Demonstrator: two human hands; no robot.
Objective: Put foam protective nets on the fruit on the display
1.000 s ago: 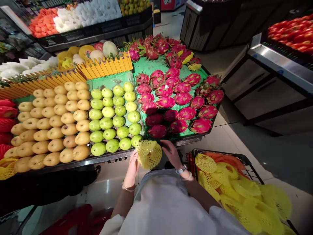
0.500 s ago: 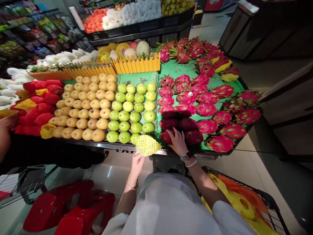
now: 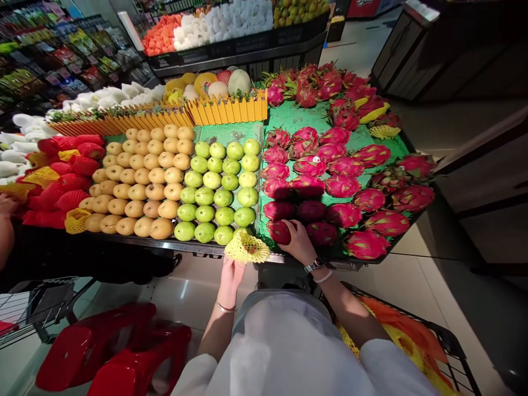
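My left hand pinches a yellow foam net sleeve at the front edge of the display. Its frilly mouth is spread open toward the right. My right hand has its fingers wrapped round the end of a dark pink dragon fruit in the front row. That fruit still lies at the display's edge, and part of it is covered by my fingers. More dragon fruits lie in rows behind and to the right, some in shadow. Green guava-like fruits stand in rows just left of the sleeve.
Round brown pears and red-netted fruit fill the left side. A low orange fence runs behind. Red stools stand lower left, and a cart with foam nets is lower right. Another person's hand is at far left.
My right hand's fingers have closed round the front dragon fruit, which has tipped slightly. In my left hand, the foam net has turned so its mouth spreads open.
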